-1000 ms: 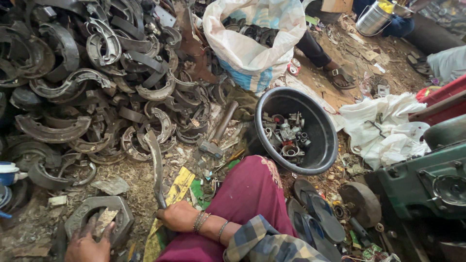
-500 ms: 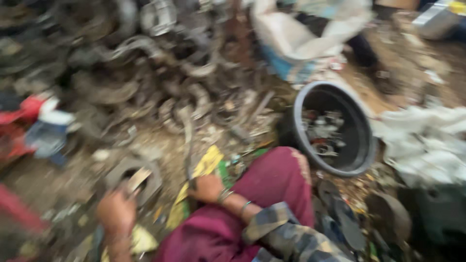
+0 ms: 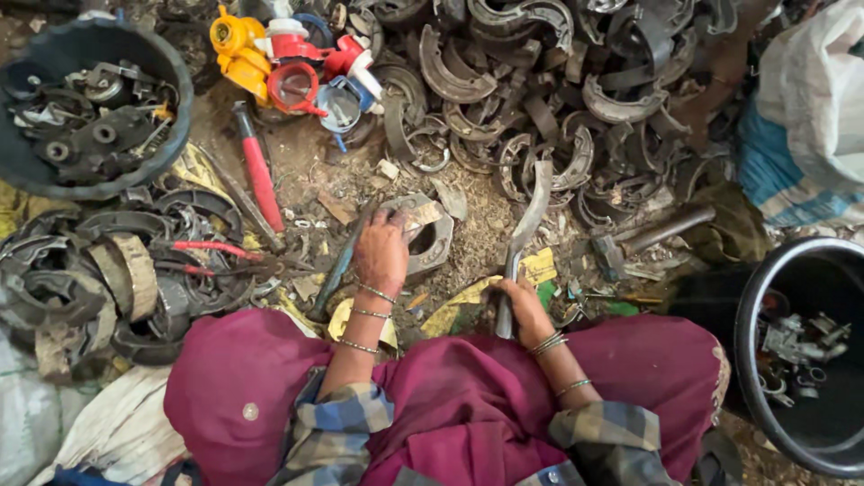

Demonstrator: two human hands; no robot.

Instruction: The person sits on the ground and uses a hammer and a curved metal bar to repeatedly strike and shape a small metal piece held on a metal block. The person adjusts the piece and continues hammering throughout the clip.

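Observation:
My left hand (image 3: 382, 254) rests on a grey metal housing (image 3: 427, 236) lying on the dirt, fingers over its rim near a thin dark rod (image 3: 339, 265). My right hand (image 3: 522, 309) grips the lower end of a long curved metal bar (image 3: 526, 232), which rises toward a heap of curved brake shoes (image 3: 540, 99). Both wrists wear thin bangles. My maroon skirt (image 3: 468, 396) fills the bottom of the view.
A black tub (image 3: 90, 108) of dark metal parts stands top left, another black tub (image 3: 801, 351) at the right edge. Red and yellow plastic parts (image 3: 288, 63) lie at the top, a red-handled tool (image 3: 256, 171) and pliers (image 3: 216, 252) at left, a hammer (image 3: 648, 238) right, white sacks (image 3: 810, 108) beyond.
The view has swung left: the right tub slid to the edge and a second tub and coloured plastic parts came into sight. Both hands stay on the housing and the bar.

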